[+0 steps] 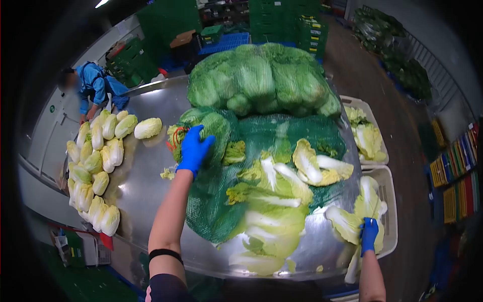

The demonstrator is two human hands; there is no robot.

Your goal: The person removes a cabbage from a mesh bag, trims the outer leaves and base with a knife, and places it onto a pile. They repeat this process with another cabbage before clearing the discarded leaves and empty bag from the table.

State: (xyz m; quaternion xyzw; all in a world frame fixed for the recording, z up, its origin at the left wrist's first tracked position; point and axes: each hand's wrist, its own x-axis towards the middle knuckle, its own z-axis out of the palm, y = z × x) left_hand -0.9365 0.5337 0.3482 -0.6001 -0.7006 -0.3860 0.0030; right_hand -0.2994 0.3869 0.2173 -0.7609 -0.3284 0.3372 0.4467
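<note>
My left hand (195, 150), in a blue glove, lies with fingers spread on a green net bag (217, 132) that has a cabbage inside and red string at its mouth. My right hand (369, 234), also gloved in blue, is closed beside loose cabbage leaves (370, 199) at the table's right edge; a thin thing shows at its fingers, too small to name. Several outer leaves (274, 229) are strewn over the flattened netting and the metal table (146, 201). Trimmed Chinese cabbages (93, 162) are grouped at the left end.
A full net sack of cabbages (261, 80) lies across the table's back. Two pale crates (391, 201) stand along the right edge, the farther one with leaves in it. A person in blue (95, 83) bends at the far left corner. Green crates (312, 35) are stacked behind.
</note>
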